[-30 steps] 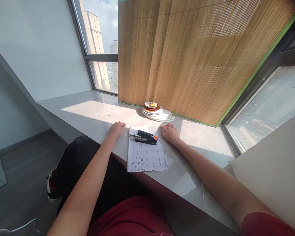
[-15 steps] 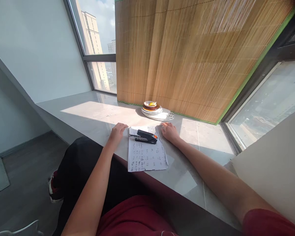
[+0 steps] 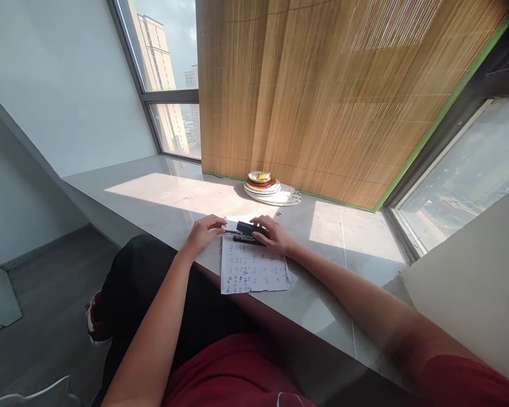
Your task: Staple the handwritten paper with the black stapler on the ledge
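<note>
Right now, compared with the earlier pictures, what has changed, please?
The right hand moved left from beside the paper to the black stapler, fingers and thumb around its right end; firm grip is unclear. The left hand moved slightly right, to the stapler's other end; contact is unclear. Stapler, paper and stacked plates stayed.

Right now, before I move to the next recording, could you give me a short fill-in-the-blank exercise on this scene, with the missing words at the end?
1. The hand laid over the stapler is the person's own ____ one.
2. The stapler lies on top of handwritten ____.
3. The blind is edged in the colour ____.
4. The person's shirt is dark ____.

Missing words: right; paper; green; red.
</note>
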`<state>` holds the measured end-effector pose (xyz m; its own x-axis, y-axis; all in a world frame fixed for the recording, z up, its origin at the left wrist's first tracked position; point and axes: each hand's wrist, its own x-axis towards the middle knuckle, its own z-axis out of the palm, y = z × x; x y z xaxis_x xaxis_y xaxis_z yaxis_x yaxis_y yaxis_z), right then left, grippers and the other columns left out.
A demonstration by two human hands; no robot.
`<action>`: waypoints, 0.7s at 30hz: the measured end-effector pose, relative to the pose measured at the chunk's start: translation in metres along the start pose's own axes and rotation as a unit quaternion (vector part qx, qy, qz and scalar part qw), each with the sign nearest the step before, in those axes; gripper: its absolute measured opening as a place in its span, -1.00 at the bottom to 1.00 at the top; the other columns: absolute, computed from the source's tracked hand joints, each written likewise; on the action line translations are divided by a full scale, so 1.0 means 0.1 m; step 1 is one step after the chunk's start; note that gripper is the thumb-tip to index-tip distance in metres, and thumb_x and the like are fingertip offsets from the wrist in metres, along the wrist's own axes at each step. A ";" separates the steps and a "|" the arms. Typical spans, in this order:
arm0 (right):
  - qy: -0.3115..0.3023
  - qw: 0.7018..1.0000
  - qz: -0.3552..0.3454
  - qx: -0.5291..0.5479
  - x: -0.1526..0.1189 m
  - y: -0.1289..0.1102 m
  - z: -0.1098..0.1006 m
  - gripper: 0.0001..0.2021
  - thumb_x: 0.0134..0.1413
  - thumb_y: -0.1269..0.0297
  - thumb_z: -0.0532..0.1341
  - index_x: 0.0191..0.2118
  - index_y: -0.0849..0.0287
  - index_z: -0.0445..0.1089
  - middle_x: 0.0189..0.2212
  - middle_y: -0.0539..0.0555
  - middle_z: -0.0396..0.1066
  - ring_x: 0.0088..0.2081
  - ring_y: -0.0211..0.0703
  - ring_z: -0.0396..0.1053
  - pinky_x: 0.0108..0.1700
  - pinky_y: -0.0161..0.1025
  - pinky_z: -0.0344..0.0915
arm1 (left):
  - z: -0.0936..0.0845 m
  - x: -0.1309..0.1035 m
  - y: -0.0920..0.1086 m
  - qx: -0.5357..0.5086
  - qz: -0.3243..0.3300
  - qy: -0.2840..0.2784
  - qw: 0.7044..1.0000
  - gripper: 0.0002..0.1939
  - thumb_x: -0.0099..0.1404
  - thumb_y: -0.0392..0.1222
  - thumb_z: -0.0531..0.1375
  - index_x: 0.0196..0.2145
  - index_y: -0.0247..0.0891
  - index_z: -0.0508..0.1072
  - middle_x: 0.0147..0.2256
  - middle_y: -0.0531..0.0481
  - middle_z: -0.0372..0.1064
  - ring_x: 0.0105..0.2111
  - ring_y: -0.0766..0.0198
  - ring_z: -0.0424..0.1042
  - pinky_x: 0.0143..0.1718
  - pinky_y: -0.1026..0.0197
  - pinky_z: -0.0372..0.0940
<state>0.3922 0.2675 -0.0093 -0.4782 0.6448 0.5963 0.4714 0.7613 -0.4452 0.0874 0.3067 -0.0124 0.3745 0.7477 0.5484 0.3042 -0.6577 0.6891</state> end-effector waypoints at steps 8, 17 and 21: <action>-0.063 0.998 -0.004 -0.020 -0.01 0.06 0.06 -0.58 0.47 0.07 0.16 0.30 0.12 0.31 0.14 0.27 0.48 0.15 0.17 0.43 0.21 0.16 0.40 | -0.01 0.02 0.01 0.049 -0.028 -0.025 0.998 -0.62 0.33 -0.03 0.36 0.07 -0.14 0.58 -0.17 -0.05 0.63 -0.14 0.08 0.62 0.02 -0.04 0.52; -0.063 0.998 0.001 -0.017 -0.02 0.07 0.06 -0.59 0.45 0.13 0.19 0.31 0.07 0.31 0.14 0.24 0.48 0.15 0.15 0.44 0.21 0.16 0.41 | -0.03 0.01 0.12 0.061 -0.021 -0.022 0.998 -0.74 0.31 -0.09 0.36 -0.07 -0.18 0.63 -0.08 -0.11 0.65 -0.15 0.07 0.61 -0.07 0.02 0.52; -0.064 0.998 0.005 -0.022 -0.02 0.08 0.07 -0.58 0.44 0.14 0.19 0.31 0.06 0.30 0.15 0.24 0.48 0.16 0.16 0.43 0.21 0.18 0.41 | -0.02 0.02 0.09 0.058 -0.030 -0.033 0.997 -0.73 0.29 -0.05 0.37 -0.08 -0.17 0.63 -0.07 -0.11 0.65 -0.12 0.04 0.61 -0.07 0.00 0.50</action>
<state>0.3922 0.2727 -0.0185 -0.5627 0.6580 0.5004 0.5074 0.7528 -0.4193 0.0887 0.3023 -0.0041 0.4092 0.7806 0.4725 0.4250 -0.6212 0.6584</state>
